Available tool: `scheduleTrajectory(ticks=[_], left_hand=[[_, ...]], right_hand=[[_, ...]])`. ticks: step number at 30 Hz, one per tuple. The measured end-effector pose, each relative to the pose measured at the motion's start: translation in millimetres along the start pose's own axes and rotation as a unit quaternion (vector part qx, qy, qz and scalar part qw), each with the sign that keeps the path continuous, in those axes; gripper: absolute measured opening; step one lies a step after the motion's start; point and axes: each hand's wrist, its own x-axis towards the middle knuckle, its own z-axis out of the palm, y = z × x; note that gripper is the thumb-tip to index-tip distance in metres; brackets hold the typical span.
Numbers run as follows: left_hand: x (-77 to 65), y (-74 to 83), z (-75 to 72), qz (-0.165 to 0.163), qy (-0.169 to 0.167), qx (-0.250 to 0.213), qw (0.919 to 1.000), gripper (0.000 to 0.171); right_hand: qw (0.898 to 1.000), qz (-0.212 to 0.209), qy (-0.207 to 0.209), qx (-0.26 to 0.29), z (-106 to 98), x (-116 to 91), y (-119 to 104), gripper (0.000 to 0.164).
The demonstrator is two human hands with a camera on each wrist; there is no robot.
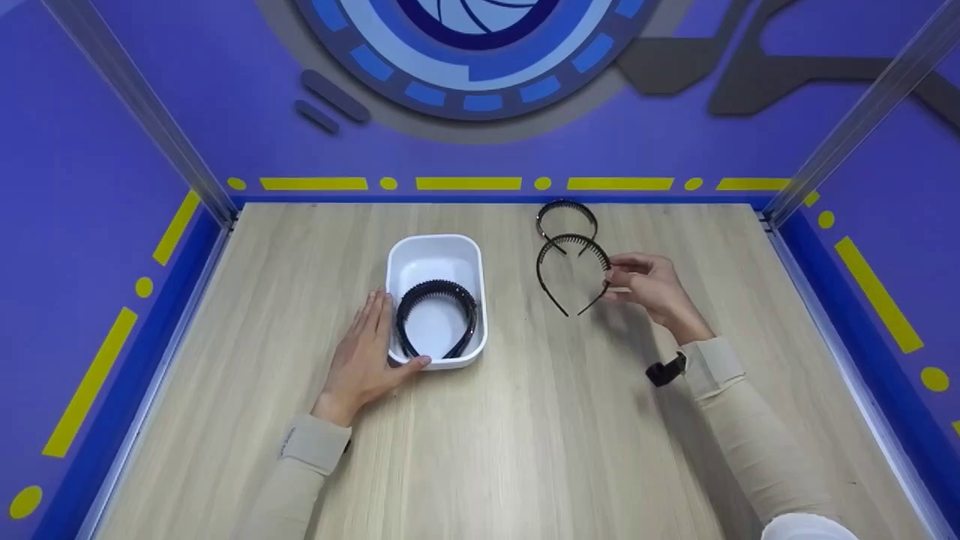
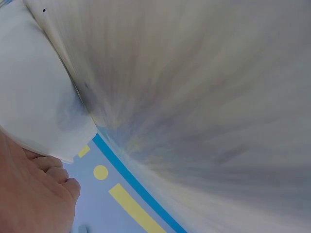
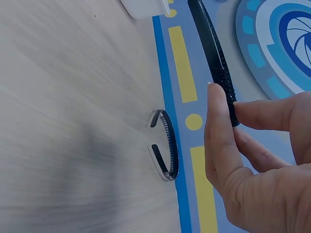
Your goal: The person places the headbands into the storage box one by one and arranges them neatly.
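Note:
My left hand rests against the left side of a white plastic container, its fingers straight along the wall and the thumb on the front rim. Inside lie black toothed headbands, nested so closely that they overlap. Between thumb and fingers, my right hand pinches a dark headband by its right side, raised above the table with its ends pointing toward me. The right wrist view shows glittery specks on this headband near the fingertips. Behind it, another dark headband lies on the table by the back wall.
The wood-patterned table is bounded by blue panels at the back and both sides. Metal posts stand at the back corners. A black strap piece hangs at my right cuff.

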Motion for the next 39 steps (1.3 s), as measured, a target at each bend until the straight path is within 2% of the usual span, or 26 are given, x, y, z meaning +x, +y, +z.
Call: scheduleTrajectory(ticks=[39], left_hand=[[-1.2,-0.6,0.3,0.011,0.011,-0.001,0.9999,0.124]], right_hand=[[0.999,0.002,-0.038,0.031,52.9,0.0,-0.2,0.045]])
